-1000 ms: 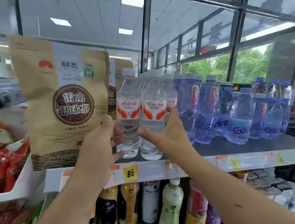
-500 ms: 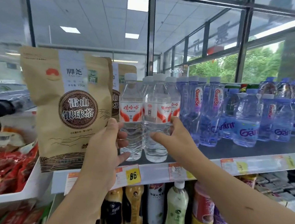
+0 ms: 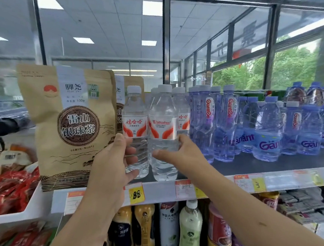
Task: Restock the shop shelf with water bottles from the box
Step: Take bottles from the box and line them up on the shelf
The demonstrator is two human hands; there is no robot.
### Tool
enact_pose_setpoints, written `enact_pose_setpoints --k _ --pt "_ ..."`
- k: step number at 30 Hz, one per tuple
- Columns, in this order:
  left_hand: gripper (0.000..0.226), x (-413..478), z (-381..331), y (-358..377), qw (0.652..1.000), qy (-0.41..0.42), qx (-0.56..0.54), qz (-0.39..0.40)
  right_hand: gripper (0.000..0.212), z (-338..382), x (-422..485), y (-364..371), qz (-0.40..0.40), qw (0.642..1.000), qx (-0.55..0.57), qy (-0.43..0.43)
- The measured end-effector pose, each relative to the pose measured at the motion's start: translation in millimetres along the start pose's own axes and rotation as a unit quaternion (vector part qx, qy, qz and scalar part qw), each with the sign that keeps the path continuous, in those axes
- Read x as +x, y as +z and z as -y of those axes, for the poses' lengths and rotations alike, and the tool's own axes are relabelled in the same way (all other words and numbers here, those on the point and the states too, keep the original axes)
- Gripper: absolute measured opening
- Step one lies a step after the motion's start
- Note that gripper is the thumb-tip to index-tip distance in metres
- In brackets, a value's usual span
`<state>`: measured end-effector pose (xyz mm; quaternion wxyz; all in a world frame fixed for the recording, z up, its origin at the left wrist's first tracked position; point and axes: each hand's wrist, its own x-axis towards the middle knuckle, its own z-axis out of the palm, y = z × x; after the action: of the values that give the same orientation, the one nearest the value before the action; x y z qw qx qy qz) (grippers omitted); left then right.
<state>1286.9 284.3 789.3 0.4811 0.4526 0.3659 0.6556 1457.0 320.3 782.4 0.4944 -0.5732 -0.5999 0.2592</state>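
Observation:
Two clear water bottles with red and white labels stand upright at the front of the dark shelf [image 3: 261, 165]. My left hand [image 3: 112, 161] grips the lower body of the left bottle [image 3: 134, 124]. My right hand [image 3: 182, 154] grips the lower body of the right bottle [image 3: 162, 123], thumb in front and fingers behind it. More bottles of the same kind stand behind them. The box is not in view.
Brown tea pouches [image 3: 69, 122] stand left of the bottles. Blue Ganten bottles [image 3: 268, 132] fill the shelf to the right. Drink bottles [image 3: 190, 229] sit on the shelf below. A white bin [image 3: 17, 220] of red snack packs is at lower left.
Both hands stay on the two front bottles. The right bottle's label now faces front. The camera has tilted slightly, so the shelf sits lower in view.

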Motion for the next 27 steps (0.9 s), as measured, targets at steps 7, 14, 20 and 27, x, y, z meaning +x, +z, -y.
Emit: enact_pose_setpoints --k 7,14,20,27 --pt "0.035 3.1 -1.5 -2.6 1.000 0.004 -0.011 0.001 0.078 2.0 -16.8 -2.1 -0.009 0.999 -0.032 -0.010" --pt "0.036 11.1 -0.5 -11.5 1.000 0.013 -0.028 0.001 0.096 2.7 -15.3 14.5 -0.078 0.991 -0.111 -0.015" --pt "0.033 20.4 2.1 -16.0 0.999 0.012 -0.034 -0.003 0.072 3.7 -10.4 5.6 -0.032 0.999 -0.006 0.009" --pt "0.031 20.2 4.5 -10.2 0.999 0.011 -0.029 0.012 0.095 0.1 -8.4 12.7 -0.050 0.997 -0.050 0.014"
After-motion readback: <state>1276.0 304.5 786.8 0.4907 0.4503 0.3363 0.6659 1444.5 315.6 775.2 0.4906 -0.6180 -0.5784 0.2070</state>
